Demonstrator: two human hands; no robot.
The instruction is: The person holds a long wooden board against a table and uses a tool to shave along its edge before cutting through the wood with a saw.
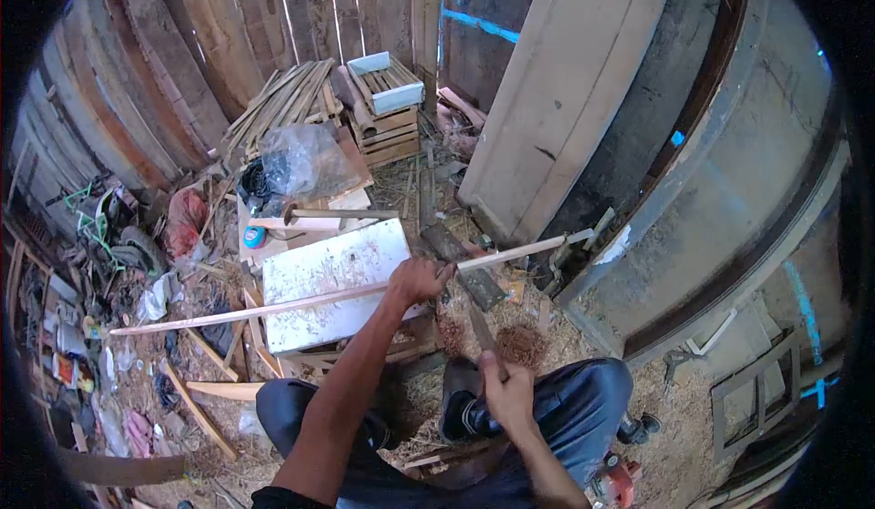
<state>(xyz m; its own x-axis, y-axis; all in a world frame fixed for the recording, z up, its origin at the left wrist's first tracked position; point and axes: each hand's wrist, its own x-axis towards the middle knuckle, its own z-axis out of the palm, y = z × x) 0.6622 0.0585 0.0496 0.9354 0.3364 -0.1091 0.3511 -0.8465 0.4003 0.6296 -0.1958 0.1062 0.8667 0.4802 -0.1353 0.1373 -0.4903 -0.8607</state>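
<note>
Head view: the seated person's left hand [416, 279] is clenching a long thin wooden slat [273, 301] near its middle, keeping it slanted above a shavings-dusted white board [314, 267], while the right hand [507, 390] is gripping the handle of a blade [479, 327] angled up toward the slat. The slat is looking light, whippy and splintery, probably best gripped close to the cut. Shavings are littering the floor [638, 390], with plank walls [228, 17], a crate [385, 81] and stacked sticks [283, 99] behind.

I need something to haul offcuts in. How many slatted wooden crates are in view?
2: a pale crate stacked on a brown crate at the back, beyond the white board. Clutter may hide others.
</note>
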